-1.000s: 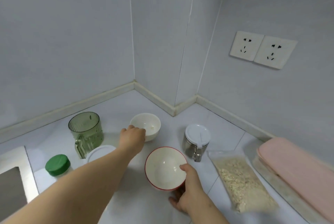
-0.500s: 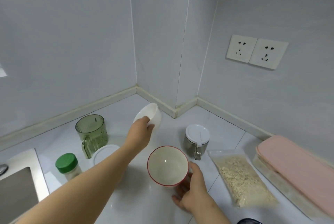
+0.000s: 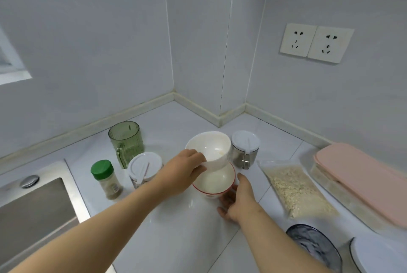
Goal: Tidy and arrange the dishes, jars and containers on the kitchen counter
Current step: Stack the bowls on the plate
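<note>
The left hand (image 3: 185,169) is pinching the plain white ceramic bowl (image 3: 211,147) over the red-rimmed white bowl (image 3: 218,181), which the right hand (image 3: 237,200) is cupping; I judge a level, centred lowering is serving best.

The left arm reaches in bare from the lower left, straight at the elbow, and the left hand (image 3: 182,171) shows its back to the camera, its fingers curled over the near rim of a white bowl (image 3: 209,147) and holding it tilted. The right forearm comes up from the bottom edge. The right hand (image 3: 237,200) cups the near side of a red-rimmed bowl (image 3: 218,181), fingers curled under its base and thumb raised beside its rim.
</note>
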Available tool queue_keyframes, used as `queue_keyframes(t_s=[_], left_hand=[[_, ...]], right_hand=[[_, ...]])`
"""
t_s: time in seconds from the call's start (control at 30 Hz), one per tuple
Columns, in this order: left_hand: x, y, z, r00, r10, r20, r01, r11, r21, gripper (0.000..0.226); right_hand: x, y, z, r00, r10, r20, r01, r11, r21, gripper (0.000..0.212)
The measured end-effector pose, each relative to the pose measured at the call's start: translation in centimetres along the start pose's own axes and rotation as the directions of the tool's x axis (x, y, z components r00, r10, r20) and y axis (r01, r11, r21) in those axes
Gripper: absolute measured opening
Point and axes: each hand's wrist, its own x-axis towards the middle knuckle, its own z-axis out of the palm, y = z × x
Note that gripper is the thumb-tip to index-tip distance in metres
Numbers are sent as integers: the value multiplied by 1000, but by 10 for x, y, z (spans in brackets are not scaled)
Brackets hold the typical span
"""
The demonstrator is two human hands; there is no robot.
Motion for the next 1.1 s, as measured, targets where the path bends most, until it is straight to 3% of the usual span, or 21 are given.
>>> queue_keyframes(t_s=[0.13, 0.33, 0.43, 0.73, 0.9, 1.0, 1.07, 1.1], left_hand=[[-12, -8, 12, 997, 80, 17, -81, 995, 62, 32], [-18, -15, 25, 975, 220, 18, -221, 970, 105, 11], [-19, -16, 31, 963, 270, 19, -269, 950, 157, 18], [-16, -13, 32, 957, 289, 21, -287, 934, 212, 26], [-15, -17, 34, 954, 294, 50, -298, 940, 164, 19], [-18, -18, 40, 975, 210, 65, -214, 974, 67, 37], [-20, -11, 43, 999, 20, 49, -14, 994, -107, 53], [-20, -5, 44, 990, -117, 80, 132, 965, -228, 51]], right_hand=[[-1, 0, 0, 1000, -14, 4, 14, 1000, -21, 35], [0, 1, 1, 999, -32, -10, 32, 999, -30, 36], [1, 1, 0, 999, -37, -2, 37, 999, -25, 37], [4, 2, 0, 999, -47, 12, 47, 998, -45, 34], [4, 3, 0, 997, -70, 22, 72, 996, -54, 39], [3, 5, -1, 995, -93, 41, 95, 994, -46, 44], [3, 6, -1, 992, -111, 52, 114, 992, -53, 43], [3, 6, -1, 991, -123, 59, 126, 990, -63, 42]])
